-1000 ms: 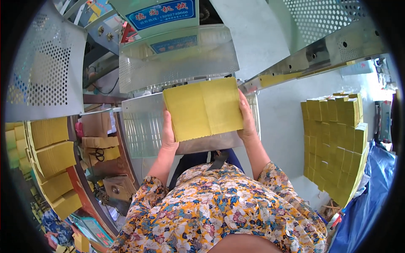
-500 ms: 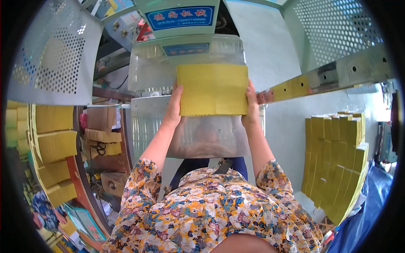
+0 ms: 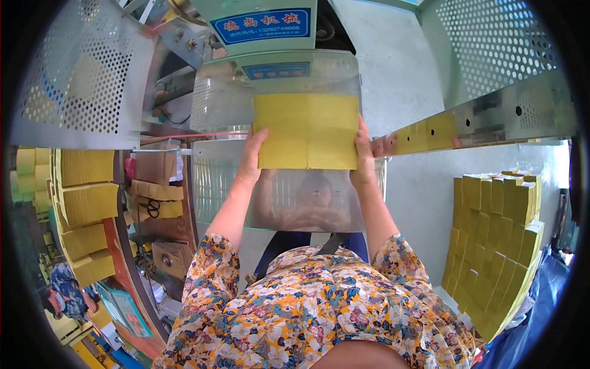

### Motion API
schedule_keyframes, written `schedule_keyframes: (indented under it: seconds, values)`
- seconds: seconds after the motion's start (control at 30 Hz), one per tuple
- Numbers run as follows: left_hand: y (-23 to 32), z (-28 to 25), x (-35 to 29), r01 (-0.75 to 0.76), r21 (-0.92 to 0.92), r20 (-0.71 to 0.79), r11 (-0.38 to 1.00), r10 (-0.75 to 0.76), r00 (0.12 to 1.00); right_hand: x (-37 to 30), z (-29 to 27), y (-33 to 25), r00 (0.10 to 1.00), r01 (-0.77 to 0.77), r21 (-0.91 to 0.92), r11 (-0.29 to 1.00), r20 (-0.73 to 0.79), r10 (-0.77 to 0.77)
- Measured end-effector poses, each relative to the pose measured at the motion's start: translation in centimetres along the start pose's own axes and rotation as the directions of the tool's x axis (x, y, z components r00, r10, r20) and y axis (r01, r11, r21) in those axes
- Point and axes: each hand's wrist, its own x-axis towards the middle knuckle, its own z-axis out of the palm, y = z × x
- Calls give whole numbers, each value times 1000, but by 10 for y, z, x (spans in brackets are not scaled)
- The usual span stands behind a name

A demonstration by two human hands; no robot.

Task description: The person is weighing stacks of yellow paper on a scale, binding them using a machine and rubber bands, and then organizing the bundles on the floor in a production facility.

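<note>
A flat rectangular bundle of yellow paper (image 3: 307, 131) is held level above the polished metal bed of a machine, its long sides running left to right. My left hand (image 3: 252, 154) grips its left edge, with the thumb on the upper face and the fingers mostly hidden beneath. At the opposite edge my right hand (image 3: 364, 152) is closed on the bundle in much the same way. How thick the bundle is cannot be seen from above. Below it, the shiny metal bed (image 3: 295, 209) mirrors my arms.
A steel rail with holes (image 3: 467, 120) runs out to the right. Perforated metal guards (image 3: 86, 80) flank the machine. Stacks of yellow paper (image 3: 491, 246) stand on the right, others (image 3: 89, 203) on the left. Black-handled scissors (image 3: 152, 208) lie at left. A person (image 3: 64, 292) is at lower left.
The bundle and both my hands have shifted very slightly left, with the grip unchanged. A thin red line now shows left of the bundle. The whole view has turned a little.
</note>
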Motion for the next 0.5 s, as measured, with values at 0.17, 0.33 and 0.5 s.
schedule_keyframes:
  seconds: [0.17,0.33,0.5]
  values:
    - [-3,10,0,-2,-1,-14,1000,2,1000,0,-3,2,997,74,-42,996,39,-73]
    - [-11,6,10,-31,53,-61,998,34,998,22,-20,30,995,92,-47,995,-20,-93]
    - [-8,1,19,-42,37,29,998,41,999,25,-18,29,998,59,91,994,-30,-57]
